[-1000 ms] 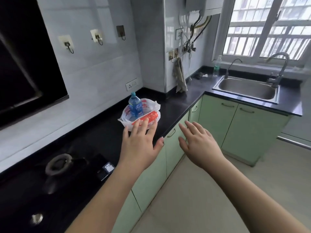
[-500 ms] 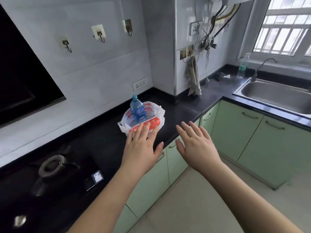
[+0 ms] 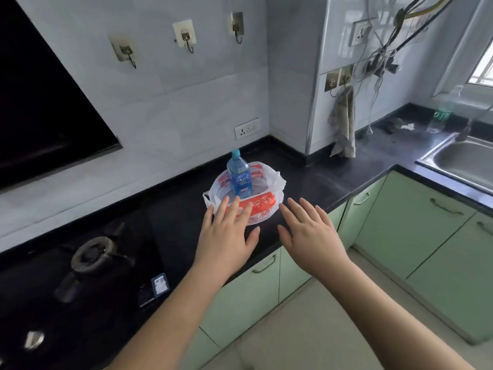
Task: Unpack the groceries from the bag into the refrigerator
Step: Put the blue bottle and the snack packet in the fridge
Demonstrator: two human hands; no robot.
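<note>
A white plastic bag [image 3: 268,182] with red print sits on the black countertop [image 3: 333,180], its mouth open. A blue-labelled water bottle [image 3: 239,176] stands upright inside it. My left hand [image 3: 226,236] hovers flat just in front of the bag, fingers spread, fingertips overlapping the bag's near edge. My right hand [image 3: 312,233] is open beside it, just right of the bag, holding nothing. No refrigerator is in view.
A gas burner [image 3: 92,253] lies on the left of the counter. A steel sink [image 3: 464,158] is at the right, a cloth [image 3: 344,121] hangs on the wall. Green cabinets [image 3: 400,222] run under the counter; beige floor lies below.
The view has come closer to the counter and turned left. Both hands have moved forward toward the bag, the right hand now reaching over the counter edge.
</note>
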